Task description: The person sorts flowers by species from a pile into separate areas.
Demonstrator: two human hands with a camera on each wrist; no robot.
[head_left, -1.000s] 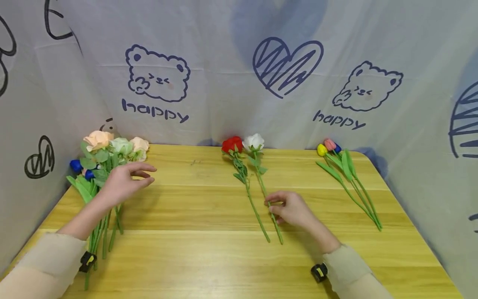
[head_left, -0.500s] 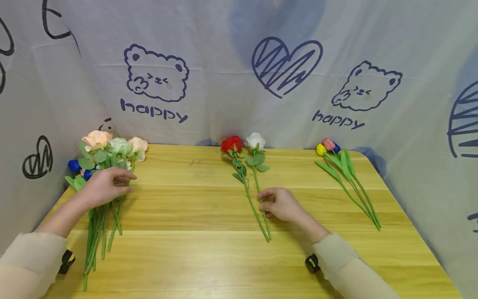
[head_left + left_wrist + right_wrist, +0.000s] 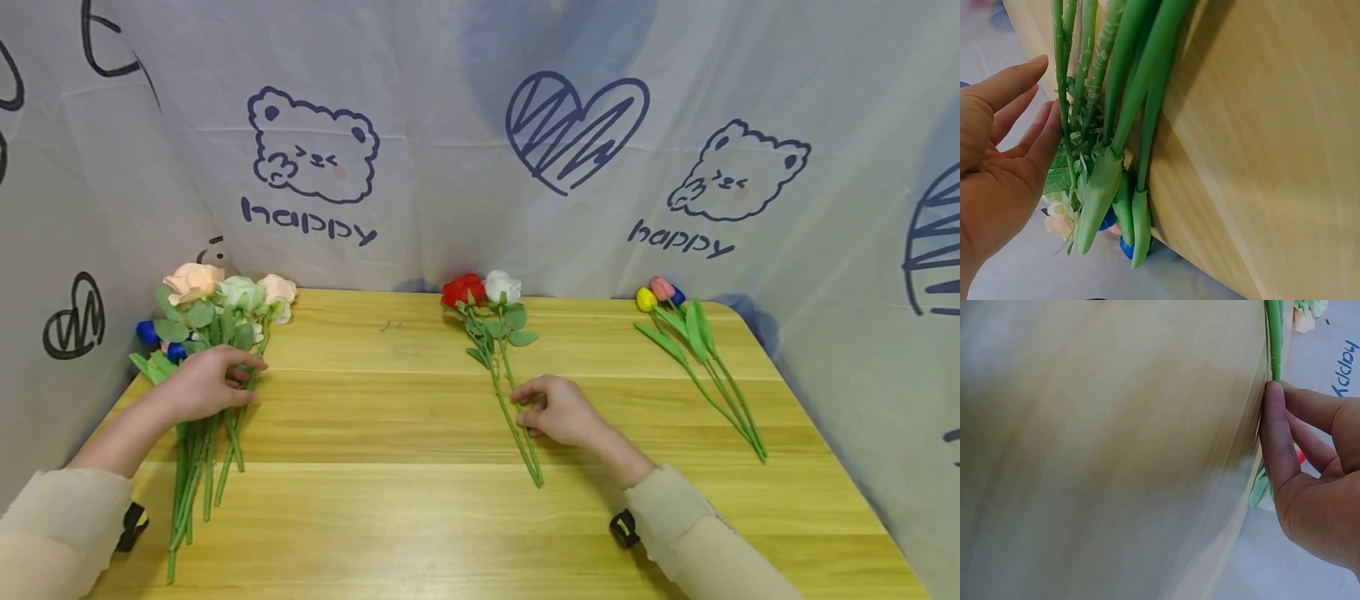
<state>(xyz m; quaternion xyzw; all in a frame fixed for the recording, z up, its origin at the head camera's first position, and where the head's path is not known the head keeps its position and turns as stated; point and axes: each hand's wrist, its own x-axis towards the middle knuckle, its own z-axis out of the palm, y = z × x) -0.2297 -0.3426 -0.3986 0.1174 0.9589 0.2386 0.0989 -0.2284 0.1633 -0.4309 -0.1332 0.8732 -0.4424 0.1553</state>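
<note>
My right hand pinches the stem of a white rose between thumb and fingers; the right wrist view shows the green stem running into the fingertips. Close along its left side lies a red rose, the two stems meeting near their lower ends. At the left, my left hand is over a bunch of flowers with peach roses, a pale green rose and blue tulips. In the left wrist view its thumb and fingers are spread apart, the fingers beside the green stems.
Yellow, pink and blue tulips lie together on the right of the wooden table. A pale cloth with bear and heart drawings hangs behind the table and along its sides.
My right hand has moved the white rose left, up against the red rose. My left hand has shifted left and slightly down over the bunch.
</note>
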